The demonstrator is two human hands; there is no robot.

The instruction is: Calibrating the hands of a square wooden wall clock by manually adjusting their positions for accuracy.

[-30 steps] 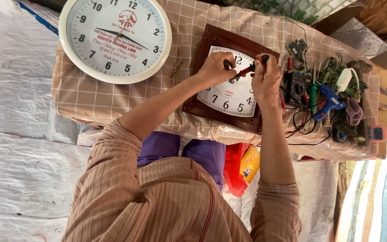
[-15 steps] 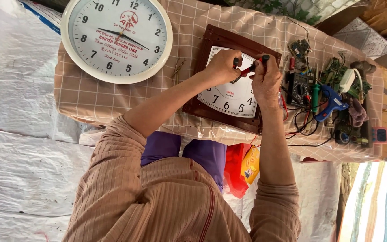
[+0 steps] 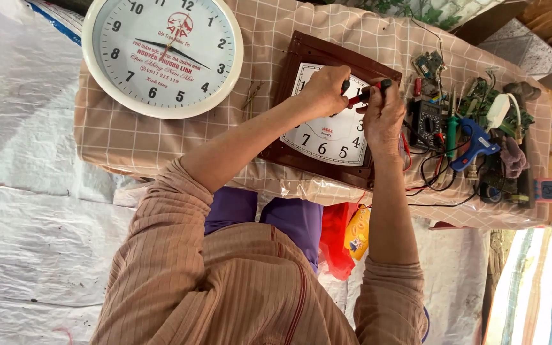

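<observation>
Item: square wall clock with dark brown wooden frame and white face (image 3: 327, 137), lying flat on the table (image 3: 263, 38), near the middle, its lower edge close to the table's near edge.
Left hand (image 3: 324, 89): rests on the upper part of the clock face, grip closed around the black end of a slim red-and-black handled tool (image 3: 360, 96).
Right hand (image 3: 384, 115): over the clock's right frame edge, grip closed on the other end of the same tool, fingertips just beside those of the left hand.
Tool position: held between both hands, directly above the top right part of the clock face; whether its tip touches the face cannot be told.
Table covering: beige cloth with a pale grid pattern.
Left end of table: large round wall clock with white plastic rim (image 3: 163, 54), well apart from the hands.
Right end of table: black multimeter (image 3: 426, 121) just beside the right hand; blue glue gun (image 3: 474, 144); green circuit boards (image 3: 480, 96); tangled black and red wires (image 3: 432, 172).
</observation>
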